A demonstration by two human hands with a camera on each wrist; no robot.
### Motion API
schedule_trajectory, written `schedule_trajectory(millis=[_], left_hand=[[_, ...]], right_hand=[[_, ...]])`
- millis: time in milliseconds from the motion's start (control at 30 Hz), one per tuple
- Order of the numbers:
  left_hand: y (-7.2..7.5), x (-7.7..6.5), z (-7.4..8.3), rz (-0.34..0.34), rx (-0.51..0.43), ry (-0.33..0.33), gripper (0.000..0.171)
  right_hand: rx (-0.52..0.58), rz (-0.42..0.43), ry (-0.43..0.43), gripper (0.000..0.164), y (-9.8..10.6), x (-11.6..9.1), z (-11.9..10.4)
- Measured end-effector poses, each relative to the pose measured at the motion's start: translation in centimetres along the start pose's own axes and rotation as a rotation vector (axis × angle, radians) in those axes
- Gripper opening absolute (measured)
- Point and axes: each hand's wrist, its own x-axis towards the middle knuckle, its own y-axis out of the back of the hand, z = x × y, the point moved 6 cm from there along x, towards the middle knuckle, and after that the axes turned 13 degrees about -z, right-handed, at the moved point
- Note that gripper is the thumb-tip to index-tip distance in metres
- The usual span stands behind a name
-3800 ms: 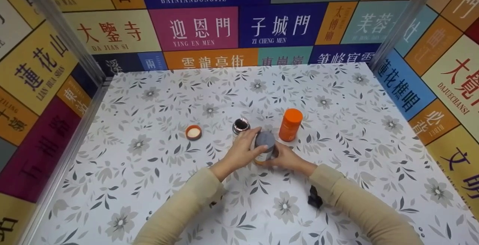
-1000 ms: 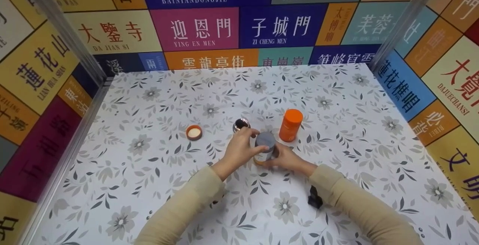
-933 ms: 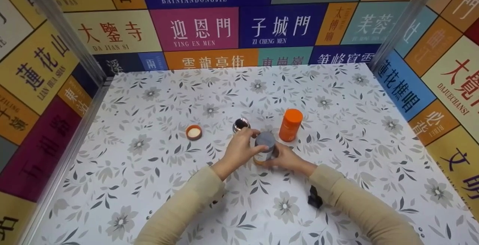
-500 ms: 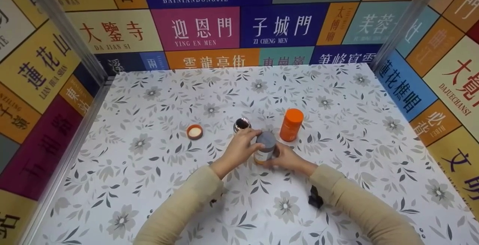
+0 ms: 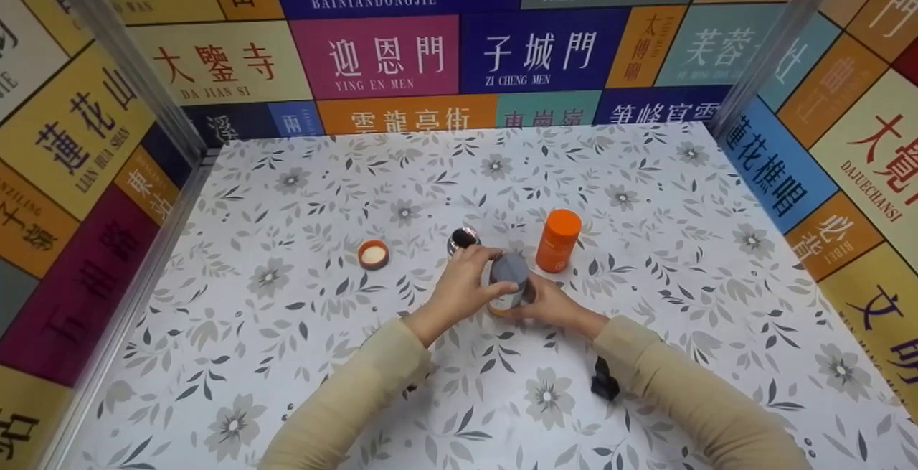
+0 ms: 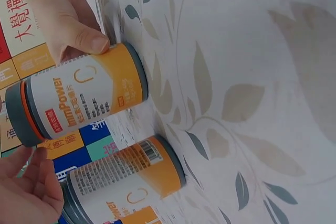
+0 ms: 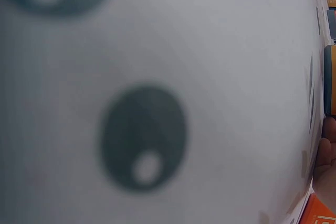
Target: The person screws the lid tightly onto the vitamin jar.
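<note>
A grey-capped supplement bottle, white and orange with "ImmPower" on its label, stands upright on the table between my hands. My right hand grips its body low down, the thumb lying on the label in the left wrist view. The thumb and fingers of my left hand hold the grey cap; a thin orange ring shows beneath that cap. Just behind my left hand is a similar bottle, uncapped, its shiny mouth partly covered in the head view. The right wrist view catches only the edge of my right hand.
An orange bottle stands right of my hands. To the left, a loose cap lies with its pale inside up. A small black object is beside the right forearm. Printed panels wall the flower-patterned table.
My left thumb has shifted slightly rightward along the front of the grey cap over the last half second. The right hand keeps its grip, and the other objects have stayed in place.
</note>
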Motion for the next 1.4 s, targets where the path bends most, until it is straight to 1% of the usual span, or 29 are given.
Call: schedule_trajectory(millis=[133,233,467,567,700,767,967,1033,1100,1167,1267,1333,1400], left_hand=[[-0.17,-0.02,-0.10,0.030,-0.021,0.061,0.056],[-0.22,0.01,-0.15,0.031,-0.028,0.074,0.055],[0.08,0.12,-0.03,-0.007,-0.012,0.009,0.056],[0.16,0.17,-0.02,-0.033,-0.024,-0.014,0.056],[0.18,0.18,-0.10,-0.062,-0.052,-0.031,0.054],[0.17,0.16,-0.18,-0.074,-0.052,-0.036,0.053],[0.12,0.05,-0.08,-0.097,-0.014,-0.064,0.049],[0.16,-0.02,0.03,-0.080,-0.026,-0.080,0.048],[0.25,-0.10,0.03,-0.044,-0.047,-0.078,0.048],[0.36,-0.22,-0.05,0.005,-0.056,-0.059,0.047],[0.40,-0.38,-0.24,0.060,-0.056,-0.005,0.048],[0.33,-0.41,-0.30,0.070,-0.042,0.025,0.049],[0.28,-0.39,-0.31,0.068,-0.042,0.040,0.047]], right_hand=[[-0.008,-0.011,0.010,0.080,-0.07,-0.03,-0.11],[-0.013,-0.018,0.002,0.081,-0.08,-0.01,-0.05],[-0.038,-0.002,-0.051,0.084,0.09,-0.17,0.11],[-0.021,0.001,-0.067,0.082,0.13,-0.17,0.27],[0.023,-0.005,-0.066,0.079,0.10,-0.03,0.49],[0.027,-0.007,-0.062,0.079,0.07,0.02,0.51],[0.022,-0.006,-0.066,0.079,0.07,-0.07,0.40],[0.018,-0.006,-0.050,0.078,0.06,-0.11,0.26],[0.007,-0.003,-0.039,0.078,0.07,-0.15,0.22],[-0.004,0.001,-0.031,0.077,0.07,-0.16,0.21],[-0.018,0.011,-0.033,0.077,0.08,-0.16,0.24],[-0.023,0.013,-0.034,0.077,0.07,-0.17,0.25],[-0.023,0.010,-0.039,0.078,0.04,-0.15,0.25]])
